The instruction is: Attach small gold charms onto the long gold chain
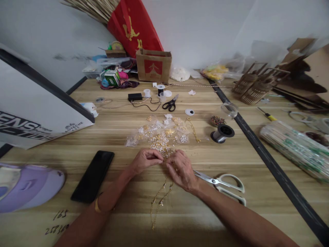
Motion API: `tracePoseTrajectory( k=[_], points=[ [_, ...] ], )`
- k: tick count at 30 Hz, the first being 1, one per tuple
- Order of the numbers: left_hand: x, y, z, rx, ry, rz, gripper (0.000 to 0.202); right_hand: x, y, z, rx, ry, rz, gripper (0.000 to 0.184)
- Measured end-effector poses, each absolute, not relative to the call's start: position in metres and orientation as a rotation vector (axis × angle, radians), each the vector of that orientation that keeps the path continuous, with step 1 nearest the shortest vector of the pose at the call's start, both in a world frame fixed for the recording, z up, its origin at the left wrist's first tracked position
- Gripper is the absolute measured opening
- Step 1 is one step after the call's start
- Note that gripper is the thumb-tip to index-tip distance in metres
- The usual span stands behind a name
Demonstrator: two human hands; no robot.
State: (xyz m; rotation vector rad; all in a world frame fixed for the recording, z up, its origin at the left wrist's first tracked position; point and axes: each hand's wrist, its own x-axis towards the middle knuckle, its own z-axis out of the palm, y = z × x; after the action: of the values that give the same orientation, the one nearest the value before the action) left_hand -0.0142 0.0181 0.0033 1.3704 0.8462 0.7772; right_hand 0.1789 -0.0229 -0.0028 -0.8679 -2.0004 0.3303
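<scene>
My left hand [145,160] and my right hand [181,170] meet at the table's middle, fingertips pinched together on a thin gold chain [159,200]. The chain hangs from between the fingers and trails toward me across the wood. Just beyond the hands lies a pile of small gold and silver beads and findings in clear bags [159,134]. A short gold chain piece [193,130] lies to the right of that pile.
White-handled scissors [224,183] lie right of my right hand; a black phone [93,175] lies left. A thread spool [222,133], bead dish [217,120], black scissors [170,103], a cardboard box [153,65] and a white board [38,109] stand farther off. A purple cap [28,187] is near left.
</scene>
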Motion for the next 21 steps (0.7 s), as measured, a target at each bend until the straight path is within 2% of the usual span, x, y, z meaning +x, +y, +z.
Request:
tracePoseTrajectory(
  k=[21],
  points=[
    [-0.0087,0.013,0.009,1.566,0.921,0.852,0.014,0.1812,-0.021,-0.005,-0.902,-2.055,0.276,0.008]
  ],
)
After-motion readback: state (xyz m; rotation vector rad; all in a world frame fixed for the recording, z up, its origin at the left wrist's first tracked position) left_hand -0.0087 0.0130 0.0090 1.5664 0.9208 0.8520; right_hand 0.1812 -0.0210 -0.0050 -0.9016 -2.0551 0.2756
